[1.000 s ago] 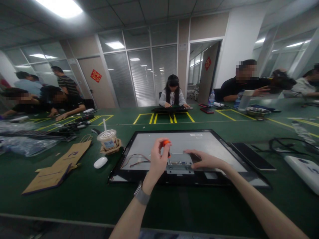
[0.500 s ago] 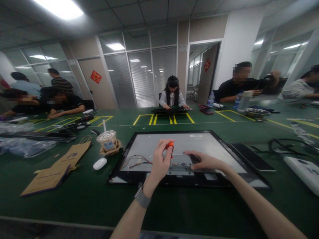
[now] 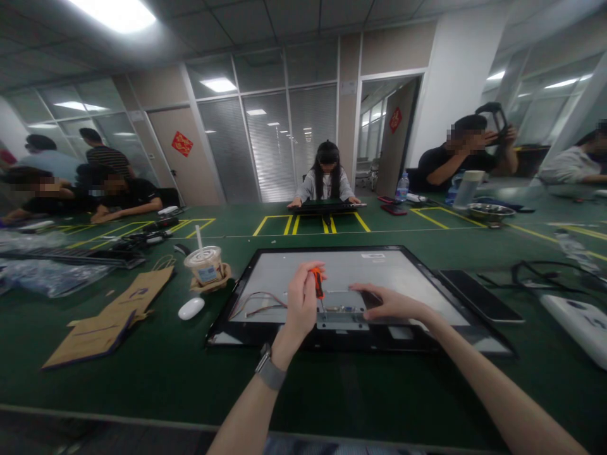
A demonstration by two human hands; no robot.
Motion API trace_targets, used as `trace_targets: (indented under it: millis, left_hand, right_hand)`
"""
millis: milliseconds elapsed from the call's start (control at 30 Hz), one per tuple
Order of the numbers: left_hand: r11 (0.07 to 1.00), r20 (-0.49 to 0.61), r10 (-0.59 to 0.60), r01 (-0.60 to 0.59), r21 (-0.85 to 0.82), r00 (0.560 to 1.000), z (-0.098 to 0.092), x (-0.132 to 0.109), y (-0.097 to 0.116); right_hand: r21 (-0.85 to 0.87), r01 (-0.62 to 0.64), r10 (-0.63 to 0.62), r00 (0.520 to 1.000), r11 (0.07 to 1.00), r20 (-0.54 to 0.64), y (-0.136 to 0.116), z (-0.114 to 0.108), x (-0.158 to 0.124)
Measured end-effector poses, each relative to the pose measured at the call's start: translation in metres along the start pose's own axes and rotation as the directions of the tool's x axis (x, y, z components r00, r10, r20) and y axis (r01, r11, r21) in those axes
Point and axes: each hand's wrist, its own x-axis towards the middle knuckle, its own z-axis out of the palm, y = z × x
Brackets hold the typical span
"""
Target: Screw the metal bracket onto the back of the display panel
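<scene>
In front of me a monitor panel (image 3: 265, 272) lies flat on the green table, its grey metal back facing up inside a black frame. My left hand (image 3: 302, 297), with a watch on the wrist, is closed around an orange and black screwdriver (image 3: 317, 282). The screwdriver's shaft points down at a metal bracket (image 3: 344, 320) with ports near the panel's front edge. My right hand (image 3: 391, 302) rests over the bracket's right end, fingers apart, touching the panel there. Thin cables (image 3: 258, 303) lie on the panel left of my left hand.
Left of the panel are a white mouse (image 3: 191, 308), a drink cup with a straw (image 3: 203, 264) and a flattened paper bag (image 3: 109, 316). To the right lie a dark flat slab (image 3: 478, 296) and a white device (image 3: 576, 325). Across the table a person (image 3: 327, 180) handles another panel.
My left hand has shifted slightly left, and the screwdriver's handle now tilts and shows more. My right hand stays nearly in place. Far right, a person has raised a dark object to head height.
</scene>
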Motion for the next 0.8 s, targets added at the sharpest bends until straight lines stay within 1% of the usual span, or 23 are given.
trace_targets:
  millis: [67, 167, 233, 333, 400, 467, 533, 633, 733, 800]
  left_hand:
    - [1.000, -0.005, -0.004, 0.004, -0.005, 1.000, -0.0005, 0.0009, -0.0013]
    - [0.999, -0.045, 0.002, 0.000, 0.052, 0.999, -0.0017, 0.0034, -0.0024]
    - [0.998, -0.058, -0.031, 0.034, 0.044, 0.998, -0.0028, 0.0048, -0.0024]
    - [0.992, -0.041, -0.112, 0.109, -0.061, 0.993, -0.0043, 0.0056, -0.0024]
    - [0.982, -0.037, -0.136, 0.130, -0.135, 0.990, -0.0048, 0.0058, -0.0029]
    - [0.985, -0.060, -0.125, 0.117, -0.127, 0.990, -0.0049, 0.0062, -0.0038]
    - [0.994, -0.085, -0.099, 0.094, -0.055, 0.991, -0.0046, 0.0069, -0.0041]
    - [0.996, -0.077, -0.092, 0.092, -0.005, 0.993, -0.0040, 0.0070, -0.0028]
    - [0.993, -0.043, -0.108, 0.105, -0.051, 0.993, -0.0036, 0.0054, -0.0006]
    - [0.991, -0.040, -0.107, 0.103, -0.087, 0.993, -0.0033, 0.0041, -0.0003]
  right_hand:
    - [-0.001, 0.005, -0.005, 1.000, 1.000, -0.001, 0.0019, 0.0002, 0.0005]
    - [0.006, 0.016, -0.016, 1.000, 1.000, -0.006, 0.0036, 0.0004, 0.0007]
    - [0.010, 0.016, -0.016, 1.000, 1.000, -0.008, 0.0035, 0.0003, 0.0003]
    - [0.004, 0.001, -0.001, 1.000, 1.000, -0.003, 0.0023, 0.0000, -0.0004]
    - [-0.002, -0.001, 0.001, 1.000, 1.000, 0.002, 0.0021, 0.0000, -0.0004]
    - [0.001, 0.004, -0.004, 1.000, 1.000, 0.002, 0.0025, 0.0001, -0.0001]
    - [0.007, 0.010, -0.010, 1.000, 1.000, -0.002, 0.0031, 0.0003, 0.0004]
    - [0.017, 0.019, -0.019, 1.000, 1.000, 0.000, 0.0029, 0.0003, 0.0006]
    - [0.013, 0.010, -0.010, 1.000, 1.000, 0.006, 0.0016, 0.0001, 0.0002]
    - [0.007, -0.006, 0.006, 1.000, 1.000, 0.008, 0.0011, 0.0000, -0.0001]
